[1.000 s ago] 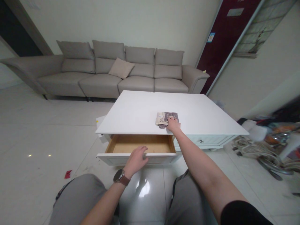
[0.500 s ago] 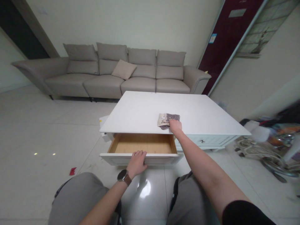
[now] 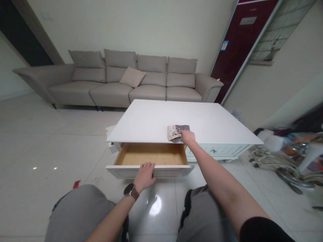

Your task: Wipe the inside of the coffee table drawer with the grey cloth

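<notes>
A white coffee table [image 3: 151, 121] stands in front of me with its left drawer [image 3: 151, 154] pulled out; the wooden inside holds nothing I can see. My left hand [image 3: 145, 171], with a watch on the wrist, grips the top of the drawer's white front panel, fingers curled over it. My right hand [image 3: 188, 136] rests on a folded beige and grey patterned cloth [image 3: 176, 131] at the table's front edge, just above the drawer's right end, fingers bent onto it.
A grey sofa [image 3: 118, 84] with a loose cushion runs along the far wall. A second, closed drawer [image 3: 217, 150] sits to the right. Cables and clutter [image 3: 285, 158] lie on the tiled floor at right. A dark red door [image 3: 239, 43] stands behind.
My right hand has drawn the cloth toward the table's front edge. My left hand went from lying over the drawer front to gripping its top edge. The drawer stays out.
</notes>
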`<state>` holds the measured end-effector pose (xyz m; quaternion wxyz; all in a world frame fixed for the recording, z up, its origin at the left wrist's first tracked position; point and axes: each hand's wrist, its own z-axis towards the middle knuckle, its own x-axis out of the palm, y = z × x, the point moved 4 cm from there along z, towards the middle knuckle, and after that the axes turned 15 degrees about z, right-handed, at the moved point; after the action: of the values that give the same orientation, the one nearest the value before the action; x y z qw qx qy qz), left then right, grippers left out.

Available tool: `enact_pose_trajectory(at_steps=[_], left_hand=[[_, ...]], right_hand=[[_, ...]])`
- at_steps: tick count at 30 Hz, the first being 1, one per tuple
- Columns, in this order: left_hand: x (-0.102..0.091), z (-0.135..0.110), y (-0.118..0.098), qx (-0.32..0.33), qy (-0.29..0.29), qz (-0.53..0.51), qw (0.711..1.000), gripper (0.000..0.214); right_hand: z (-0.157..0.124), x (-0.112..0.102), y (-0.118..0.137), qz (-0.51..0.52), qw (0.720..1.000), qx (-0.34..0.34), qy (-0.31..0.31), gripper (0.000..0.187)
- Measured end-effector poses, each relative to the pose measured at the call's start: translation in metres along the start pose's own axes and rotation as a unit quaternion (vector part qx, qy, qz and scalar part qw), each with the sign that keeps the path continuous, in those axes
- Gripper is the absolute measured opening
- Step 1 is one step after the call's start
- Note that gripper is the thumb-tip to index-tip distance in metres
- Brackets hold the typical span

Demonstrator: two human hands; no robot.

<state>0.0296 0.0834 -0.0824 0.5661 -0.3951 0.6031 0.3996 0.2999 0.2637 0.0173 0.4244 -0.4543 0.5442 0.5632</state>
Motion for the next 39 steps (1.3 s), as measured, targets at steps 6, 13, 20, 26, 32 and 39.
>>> enact_pose_trajectory(at_steps=[6, 13, 20, 26, 32, 39], left_hand=[[-0.001, -0.005, -0.004, -0.003, -0.001, 0.004, 1.000, 0.033], [0.005, -0.015, -0.004, 0.000, -0.006, 0.003, 1.000, 0.020], [0.008, -0.024, -0.010, -0.006, -0.015, 0.007, 1.000, 0.016], [0.014, -0.045, -0.019, -0.015, 0.006, 0.004, 1.000, 0.021], [0.012, -0.063, -0.028, -0.022, 0.023, -0.005, 0.999, 0.020], [0.018, -0.076, -0.032, -0.024, 0.026, -0.007, 0.999, 0.030]], right_hand=[[-0.005, -0.002, -0.003, 0.002, 1.000, -0.008, -0.004, 0.034], [-0.007, -0.002, -0.003, -0.002, 1.000, -0.007, -0.008, 0.031], [-0.004, -0.001, -0.003, -0.006, 1.000, -0.008, -0.006, 0.031], [-0.002, 0.000, -0.003, -0.003, 1.000, -0.005, -0.002, 0.031], [-0.008, -0.002, 0.000, 0.003, 1.000, -0.001, 0.001, 0.031], [-0.025, -0.007, -0.001, 0.015, 1.000, -0.005, -0.009, 0.035]])
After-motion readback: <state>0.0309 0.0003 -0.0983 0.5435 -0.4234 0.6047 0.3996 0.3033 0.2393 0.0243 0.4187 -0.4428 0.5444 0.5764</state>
